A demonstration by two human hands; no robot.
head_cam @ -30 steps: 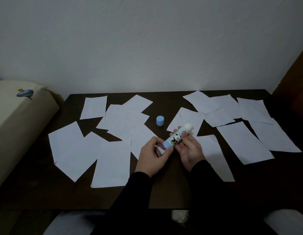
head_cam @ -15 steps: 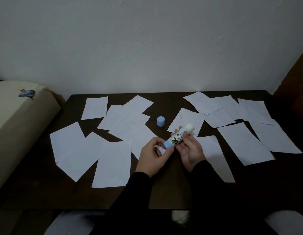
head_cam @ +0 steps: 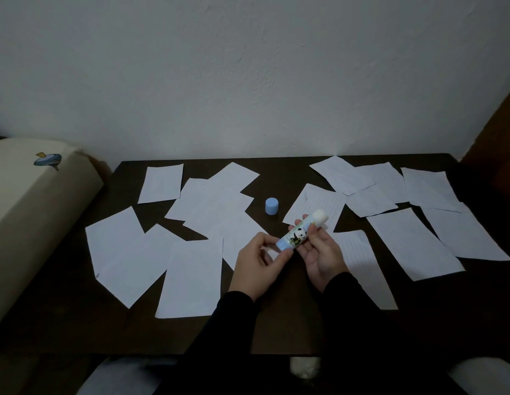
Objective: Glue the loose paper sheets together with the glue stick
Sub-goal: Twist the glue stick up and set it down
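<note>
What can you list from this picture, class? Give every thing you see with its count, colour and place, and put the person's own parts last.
glue stick: one, white tube with blue base and panda picture, uncapped, held above the table's middle
cap: one, light blue, standing on the table behind the hands
paper sheets: many, white, scattered and overlapping in a left group and a right group; exact count unclear
table: one, dark brown, against the wall
wall: one, white, behind the table
cushion: one, cream with a small blue picture, left of the table
left hand: one, pinching the stick's blue base
right hand: one, gripping the tube
sleeves: two, black, at the near edge
</note>
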